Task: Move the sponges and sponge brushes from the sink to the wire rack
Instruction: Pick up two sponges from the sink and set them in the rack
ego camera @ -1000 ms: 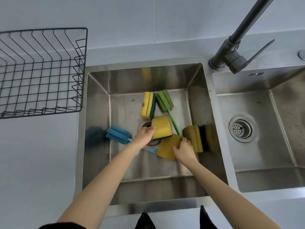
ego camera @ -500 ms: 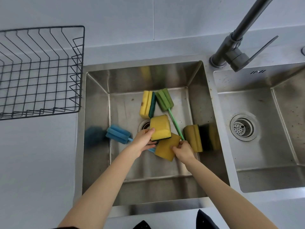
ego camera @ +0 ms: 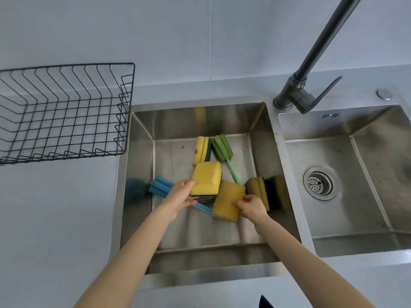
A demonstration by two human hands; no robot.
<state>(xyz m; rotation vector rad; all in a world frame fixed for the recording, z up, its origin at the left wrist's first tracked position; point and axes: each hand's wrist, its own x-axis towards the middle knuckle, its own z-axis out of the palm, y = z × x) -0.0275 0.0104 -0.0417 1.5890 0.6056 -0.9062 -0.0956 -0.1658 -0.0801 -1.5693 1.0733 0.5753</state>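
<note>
In the left sink basin lie several sponges and two sponge brushes. My left hand grips a thick yellow sponge with a dark underside above the drain. My right hand holds a flatter yellow sponge by its right edge. A blue sponge brush lies at the left wall, its handle running under both sponges. A green sponge brush and a yellow-and-green sponge lie at the back. Another yellow sponge leans on the right wall. The black wire rack stands on the counter to the left.
A dark grey faucet rises between the two basins, its lever pointing right. The right basin holds only its drain strainer. A grey counter surrounds the sink below the rack.
Both hands have closed on their sponges and lifted them slightly; the flat yellow sponge is tilted up more. The view has tipped upward a little.
</note>
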